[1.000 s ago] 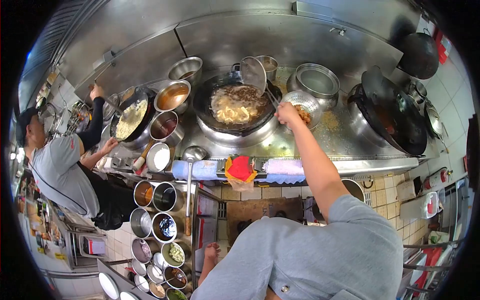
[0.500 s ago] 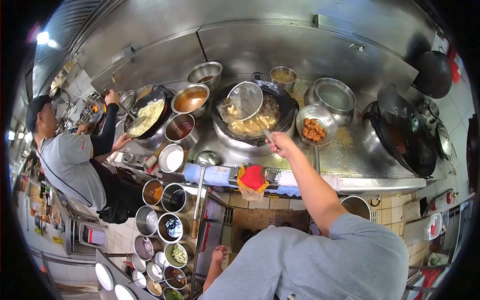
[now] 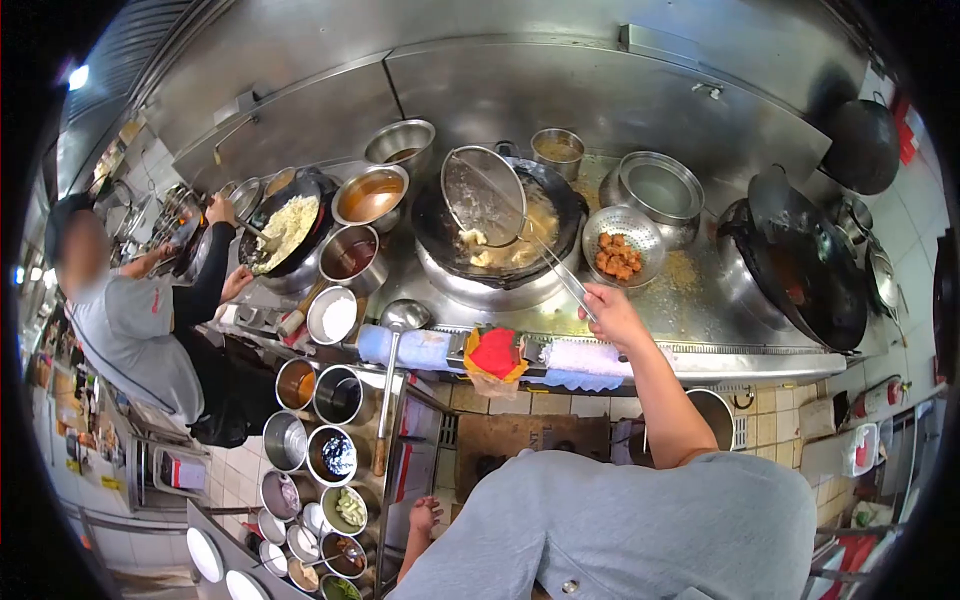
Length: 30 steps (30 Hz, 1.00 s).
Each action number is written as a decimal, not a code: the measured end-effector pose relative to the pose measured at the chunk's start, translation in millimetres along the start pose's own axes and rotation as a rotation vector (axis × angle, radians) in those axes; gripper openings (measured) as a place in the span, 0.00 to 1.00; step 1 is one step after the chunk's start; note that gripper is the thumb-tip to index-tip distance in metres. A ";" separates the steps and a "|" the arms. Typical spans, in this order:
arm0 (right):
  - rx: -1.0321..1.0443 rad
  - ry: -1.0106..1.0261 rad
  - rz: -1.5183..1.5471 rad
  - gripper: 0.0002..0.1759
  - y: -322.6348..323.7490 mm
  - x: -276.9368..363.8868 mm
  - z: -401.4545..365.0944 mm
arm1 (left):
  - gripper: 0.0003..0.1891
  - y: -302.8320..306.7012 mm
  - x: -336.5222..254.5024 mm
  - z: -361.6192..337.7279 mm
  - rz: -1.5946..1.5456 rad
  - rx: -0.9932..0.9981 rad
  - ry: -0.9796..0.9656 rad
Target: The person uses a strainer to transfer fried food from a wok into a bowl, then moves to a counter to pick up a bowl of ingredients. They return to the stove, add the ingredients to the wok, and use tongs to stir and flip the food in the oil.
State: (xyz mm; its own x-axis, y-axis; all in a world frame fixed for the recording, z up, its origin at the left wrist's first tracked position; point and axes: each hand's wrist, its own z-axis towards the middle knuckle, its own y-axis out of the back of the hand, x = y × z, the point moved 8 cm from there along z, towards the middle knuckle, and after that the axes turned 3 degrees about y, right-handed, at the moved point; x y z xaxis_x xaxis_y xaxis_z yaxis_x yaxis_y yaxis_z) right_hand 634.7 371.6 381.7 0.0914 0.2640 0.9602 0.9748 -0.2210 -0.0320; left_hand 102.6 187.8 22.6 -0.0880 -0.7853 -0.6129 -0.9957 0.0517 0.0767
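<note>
My right hand (image 3: 612,315) grips the metal handle of a wire-mesh skimmer (image 3: 485,195). The skimmer is tilted up over a wok (image 3: 430,245) of bubbling oil, where pale yellow pieces (image 3: 490,256) float. Just beyond my right hand sits a perforated strainer (image 3: 650,232) holding browned fried chunks (image 3: 617,257). My left hand (image 3: 425,513) hangs low by my side, beside the rack of ingredient pots, its fingers loosely bent and apart with nothing visible in them.
At left, a co-worker (image 3: 140,310) works a ladle in a wok of yellow food (image 3: 290,232). Sauce pots (image 3: 352,255) stand between the woks. A long-handled ladle (image 3: 402,316) lies near the counter edge. A large black wok (image 3: 795,270) sits at right; a lidless pot (image 3: 660,190) stands behind the strainer.
My right hand has drawn back toward me and right, and the skimmer now tilts more steeply over the oil. The view has shifted slightly. My left hand's fingers look looser.
</note>
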 end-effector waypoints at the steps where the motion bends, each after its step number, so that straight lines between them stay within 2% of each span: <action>1: -0.037 0.002 0.018 0.14 5.3 1.0 -0.4 | 0.10 -1.8 -4.3 0.1 -0.033 0.011 -0.012; 6: -0.139 0.095 -0.066 0.15 40.5 21.5 19.2 | 0.09 -4.3 -16.8 -16.2 -0.084 -0.019 -0.039; 8: -0.288 0.172 -0.087 0.15 69.5 34.7 32.9 | 0.10 -2.8 -16.3 -22.4 -0.154 -0.039 -0.046; 10: -0.503 0.389 -0.280 0.14 101.7 50.8 55.9 | 0.10 -2.1 -12.0 -33.5 -0.135 -0.058 -0.030; 12: -0.714 0.473 -0.601 0.14 123.9 80.0 70.2 | 0.10 -4.4 -3.4 -48.7 -0.120 -0.082 -0.009; 14: -0.793 0.449 -0.851 0.16 124.0 111.8 83.6 | 0.11 -2.2 11.4 -59.0 -0.054 -0.113 -0.009; 15: -0.813 0.419 -0.887 0.16 133.5 110.3 110.6 | 0.10 0.6 52.6 -36.4 -0.515 0.136 0.166; 16: -0.832 0.391 -0.924 0.16 145.5 102.3 143.9 | 0.10 6.5 81.0 -23.4 -0.515 0.130 0.166; 17: -0.829 0.388 -0.922 0.16 154.7 97.9 171.9 | 0.09 16.3 97.6 -13.4 -0.253 0.053 0.025; 18: -0.688 0.248 -0.948 0.15 160.9 81.9 204.5 | 0.08 23.3 102.0 -9.9 0.011 -0.020 -0.111; 19: -0.547 0.108 -0.970 0.15 163.9 65.7 221.0 | 0.08 24.9 106.7 -7.5 0.014 -0.018 -0.107; 20: -0.551 0.105 -0.974 0.15 166.7 65.8 215.4 | 0.09 15.9 105.9 -5.6 -0.212 0.122 -0.078; 22: -0.648 0.292 -0.891 0.15 168.8 79.6 184.5 | 0.10 -0.5 93.0 -7.7 -0.666 0.403 -0.011; 23: -0.649 0.284 -0.900 0.15 166.6 74.8 168.7 | 0.10 -3.4 93.3 -9.1 -0.895 0.539 0.032; 24: -0.692 0.382 -0.833 0.15 163.4 69.0 143.1 | 0.11 -5.2 98.5 -16.4 -1.126 0.667 0.084; 25: -0.733 0.474 -0.765 0.15 158.9 58.5 114.5 | 0.11 -4.7 108.5 -18.6 -1.128 0.660 0.109; 27: -0.824 0.395 -0.712 0.16 153.3 20.5 63.6 | 0.13 25.7 121.8 5.3 -0.133 0.037 0.007; 29: -0.898 0.494 -0.734 0.17 143.0 -10.4 14.7 | 0.14 15.1 113.7 17.2 -0.170 0.072 0.012; 30: -0.858 0.410 -0.738 0.17 143.0 -26.1 -4.3 | 0.14 12.0 110.8 21.8 -0.218 0.091 0.005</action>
State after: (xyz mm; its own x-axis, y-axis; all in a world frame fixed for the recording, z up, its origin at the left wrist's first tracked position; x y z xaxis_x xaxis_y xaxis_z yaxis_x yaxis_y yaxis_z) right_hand 770.8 329.1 353.3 -0.6548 0.3058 0.6912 0.2977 -0.7363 0.6077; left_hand 80.3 114.9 -61.6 0.1295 -0.7869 -0.6033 -0.9896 -0.0642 -0.1288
